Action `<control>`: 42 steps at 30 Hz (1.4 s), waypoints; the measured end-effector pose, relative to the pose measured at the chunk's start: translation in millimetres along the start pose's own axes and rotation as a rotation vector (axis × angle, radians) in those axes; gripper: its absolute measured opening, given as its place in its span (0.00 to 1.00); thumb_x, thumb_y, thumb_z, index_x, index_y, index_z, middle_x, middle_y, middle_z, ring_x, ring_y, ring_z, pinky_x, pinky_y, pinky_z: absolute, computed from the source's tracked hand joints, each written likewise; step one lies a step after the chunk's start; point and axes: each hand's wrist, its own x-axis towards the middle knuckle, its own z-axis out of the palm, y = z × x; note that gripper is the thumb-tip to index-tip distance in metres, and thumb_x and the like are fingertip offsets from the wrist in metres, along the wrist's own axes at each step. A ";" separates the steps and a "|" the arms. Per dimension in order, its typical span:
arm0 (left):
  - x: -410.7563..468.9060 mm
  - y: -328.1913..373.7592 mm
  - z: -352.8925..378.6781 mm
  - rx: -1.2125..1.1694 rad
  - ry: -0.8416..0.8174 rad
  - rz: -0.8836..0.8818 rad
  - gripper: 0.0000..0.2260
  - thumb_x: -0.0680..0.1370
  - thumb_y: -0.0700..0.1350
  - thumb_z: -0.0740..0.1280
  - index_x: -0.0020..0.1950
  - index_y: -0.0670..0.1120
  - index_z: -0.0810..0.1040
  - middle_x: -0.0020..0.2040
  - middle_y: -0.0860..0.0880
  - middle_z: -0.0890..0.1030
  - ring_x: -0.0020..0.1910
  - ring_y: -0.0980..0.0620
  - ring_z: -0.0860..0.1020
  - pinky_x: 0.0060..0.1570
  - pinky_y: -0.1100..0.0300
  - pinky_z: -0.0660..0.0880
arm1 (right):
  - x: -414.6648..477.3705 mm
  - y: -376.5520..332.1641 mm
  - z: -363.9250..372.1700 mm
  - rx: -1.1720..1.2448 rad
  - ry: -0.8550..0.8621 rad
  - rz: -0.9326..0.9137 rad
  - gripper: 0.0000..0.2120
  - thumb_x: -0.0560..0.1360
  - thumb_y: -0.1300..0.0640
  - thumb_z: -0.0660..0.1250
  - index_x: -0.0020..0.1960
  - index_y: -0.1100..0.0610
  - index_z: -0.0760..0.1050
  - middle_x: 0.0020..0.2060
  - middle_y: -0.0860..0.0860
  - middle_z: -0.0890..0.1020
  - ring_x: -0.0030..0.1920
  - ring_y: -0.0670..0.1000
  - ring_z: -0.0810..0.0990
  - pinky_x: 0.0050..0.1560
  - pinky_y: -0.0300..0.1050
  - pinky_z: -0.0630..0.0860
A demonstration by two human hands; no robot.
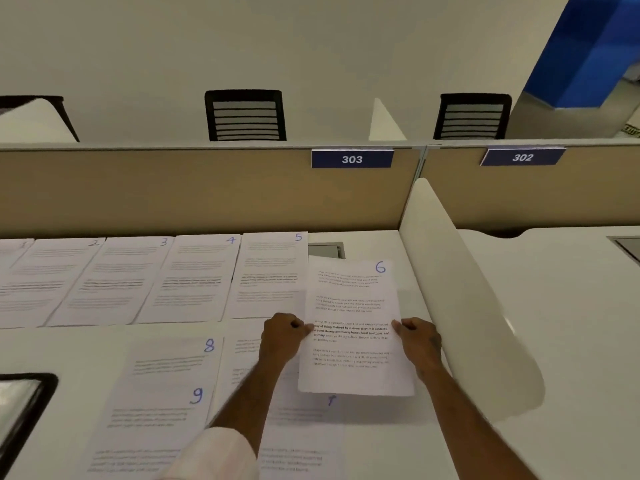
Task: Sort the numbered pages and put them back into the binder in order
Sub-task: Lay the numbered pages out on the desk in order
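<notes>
Page 6 (353, 306) is held up over the desk, its lower edge lifted. My left hand (282, 337) pinches its left edge and my right hand (419, 341) pinches its right edge. Along the back of the desk lie pages 1 (10, 251), 2 (52, 282), 3 (114, 282), 4 (194, 278) and 5 (270, 271) in a row from left to right. Nearer to me lie page 8 (173, 358), page 9 (152, 427) and another page (304, 431) partly hidden under page 6. The black binder (20, 407) shows at the lower left edge.
A tan partition (207, 192) with the label 303 (352, 159) closes the back of the white desk (52, 351). A curved white divider (460, 296) stands at the right. A grey cable hatch (325, 250) sits behind page 6. Two black chairs stand beyond the partition.
</notes>
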 end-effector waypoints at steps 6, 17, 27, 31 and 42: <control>77.2 17.3 2.3 -0.007 -0.013 -0.034 0.13 0.77 0.50 0.71 0.42 0.39 0.82 0.38 0.46 0.83 0.32 0.54 0.79 0.36 0.63 0.76 | 72.0 -30.4 17.9 0.043 0.012 0.007 0.09 0.76 0.53 0.70 0.41 0.59 0.79 0.40 0.52 0.83 0.40 0.53 0.79 0.41 0.44 0.74; 180.6 24.3 32.5 0.119 0.053 -0.125 0.11 0.74 0.51 0.72 0.38 0.44 0.79 0.33 0.52 0.79 0.34 0.52 0.78 0.38 0.59 0.75 | 184.1 -44.9 63.9 -0.086 0.020 -0.024 0.12 0.76 0.50 0.70 0.44 0.59 0.80 0.41 0.52 0.83 0.44 0.54 0.81 0.48 0.48 0.78; 203.7 20.5 46.6 0.228 0.108 -0.100 0.12 0.75 0.53 0.73 0.43 0.45 0.80 0.41 0.48 0.83 0.41 0.47 0.81 0.44 0.55 0.78 | 206.0 -43.3 80.4 -0.144 0.042 0.003 0.11 0.76 0.49 0.69 0.48 0.58 0.80 0.41 0.50 0.81 0.43 0.52 0.78 0.45 0.43 0.72; 205.1 18.0 48.6 0.212 0.113 -0.111 0.14 0.74 0.55 0.73 0.45 0.44 0.81 0.43 0.48 0.83 0.43 0.46 0.82 0.47 0.53 0.79 | 207.7 -42.0 82.2 -0.152 0.043 0.021 0.13 0.76 0.48 0.69 0.48 0.58 0.80 0.45 0.52 0.83 0.45 0.54 0.80 0.45 0.44 0.74; 146.7 14.0 27.9 0.250 0.181 0.041 0.21 0.78 0.60 0.66 0.63 0.46 0.76 0.59 0.48 0.78 0.57 0.49 0.78 0.54 0.52 0.76 | 139.9 -29.9 72.9 -0.096 0.090 0.053 0.25 0.77 0.43 0.66 0.67 0.56 0.69 0.63 0.58 0.76 0.61 0.58 0.76 0.58 0.50 0.73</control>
